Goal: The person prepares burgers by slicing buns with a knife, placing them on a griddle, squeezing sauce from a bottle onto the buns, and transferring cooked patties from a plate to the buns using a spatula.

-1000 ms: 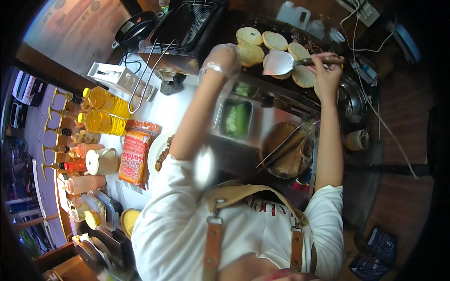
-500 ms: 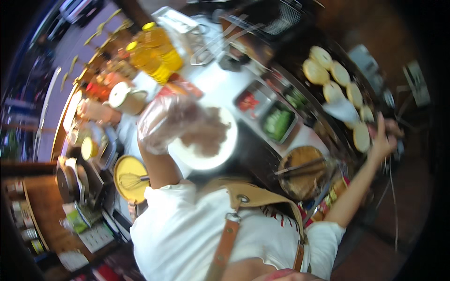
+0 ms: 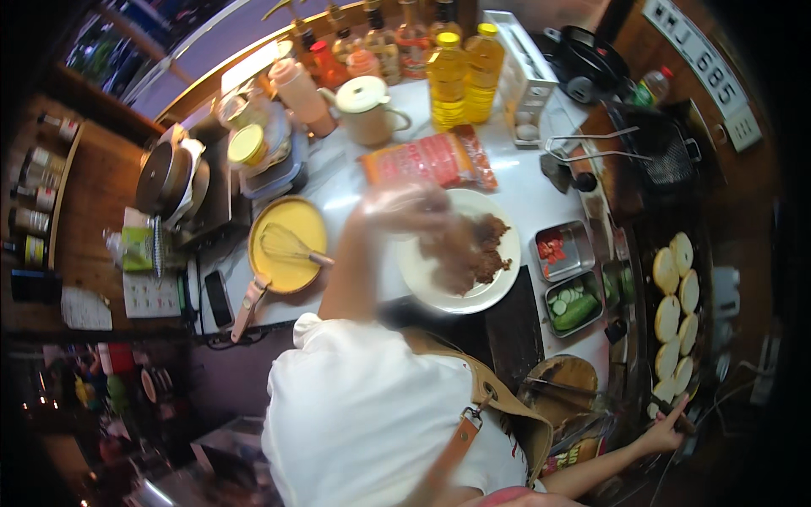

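Note:
My left hand (image 3: 404, 208), blurred by motion and in a clear plastic glove, hovers over the left part of a white plate (image 3: 422, 283). Brown cooked meat (image 3: 492, 252) lies on the plate, and a brown smear shows just under the hand; whether the hand holds any I cannot tell. My right hand (image 3: 666, 433) reaches to the near end of the dark griddle (image 3: 714, 304), closed on a dark spatula handle (image 3: 686, 420). Several pale round bun halves (image 3: 680, 253) lie in a row on the griddle.
Left of the plate is a yellow batter pan (image 3: 296, 221) with a whisk (image 3: 287, 245). Metal trays of tomato (image 3: 562, 249) and cucumber (image 3: 574, 311) sit to its right. Behind it are a red packet (image 3: 431, 156), oil bottles (image 3: 460, 72), a jug (image 3: 367, 110) and a fry basket (image 3: 667, 156).
The view has swung left from the griddle to the counter. My left hand has left the buns and come over the plate. My right hand stays at the griddle.

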Demonstrator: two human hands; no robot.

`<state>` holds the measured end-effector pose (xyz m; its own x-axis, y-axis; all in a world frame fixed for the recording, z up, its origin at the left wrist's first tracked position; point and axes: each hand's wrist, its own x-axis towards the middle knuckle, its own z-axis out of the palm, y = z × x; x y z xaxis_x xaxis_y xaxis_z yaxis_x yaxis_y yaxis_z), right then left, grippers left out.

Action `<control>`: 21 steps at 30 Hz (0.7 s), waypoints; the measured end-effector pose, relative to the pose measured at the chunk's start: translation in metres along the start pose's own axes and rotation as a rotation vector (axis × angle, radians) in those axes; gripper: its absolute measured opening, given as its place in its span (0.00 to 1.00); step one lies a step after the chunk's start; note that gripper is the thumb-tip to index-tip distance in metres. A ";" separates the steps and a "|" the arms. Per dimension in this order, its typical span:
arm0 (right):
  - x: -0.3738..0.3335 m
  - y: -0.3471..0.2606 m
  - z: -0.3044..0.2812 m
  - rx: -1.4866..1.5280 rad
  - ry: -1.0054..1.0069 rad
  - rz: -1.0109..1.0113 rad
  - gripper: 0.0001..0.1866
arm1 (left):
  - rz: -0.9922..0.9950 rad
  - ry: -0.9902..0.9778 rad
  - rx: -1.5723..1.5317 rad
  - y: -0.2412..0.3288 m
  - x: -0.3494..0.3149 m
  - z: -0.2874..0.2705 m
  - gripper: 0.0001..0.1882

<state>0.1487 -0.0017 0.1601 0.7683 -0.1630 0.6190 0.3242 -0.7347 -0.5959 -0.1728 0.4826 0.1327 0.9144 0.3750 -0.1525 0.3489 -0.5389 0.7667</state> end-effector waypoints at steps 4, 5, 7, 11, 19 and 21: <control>-0.010 -0.014 0.013 0.091 -0.078 -0.166 0.20 | 0.059 0.140 0.164 -0.012 -0.019 0.005 0.13; -0.013 -0.015 0.013 0.099 -0.087 -0.178 0.20 | -0.056 0.190 0.058 -0.012 -0.028 0.003 0.13; -0.021 -0.013 0.009 0.022 -0.228 -0.214 0.18 | -0.097 0.298 -0.088 -0.027 -0.045 -0.006 0.15; -0.035 -0.006 -0.001 0.052 -0.370 -0.209 0.13 | -0.085 1.160 -0.300 -0.086 -0.052 -0.045 0.22; -0.060 -0.041 -0.073 0.076 -0.136 -0.115 0.26 | 0.267 1.553 -0.850 -0.262 0.046 -0.161 0.29; -0.066 -0.047 -0.092 0.175 -0.026 -0.130 0.30 | 0.218 1.591 -0.808 -0.270 0.039 -0.171 0.28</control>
<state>0.0319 -0.0169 0.1939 0.7270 -0.0554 0.6844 0.5105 -0.6229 -0.5928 -0.2666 0.7713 0.0267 -0.2988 0.9083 0.2927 -0.3601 -0.3914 0.8468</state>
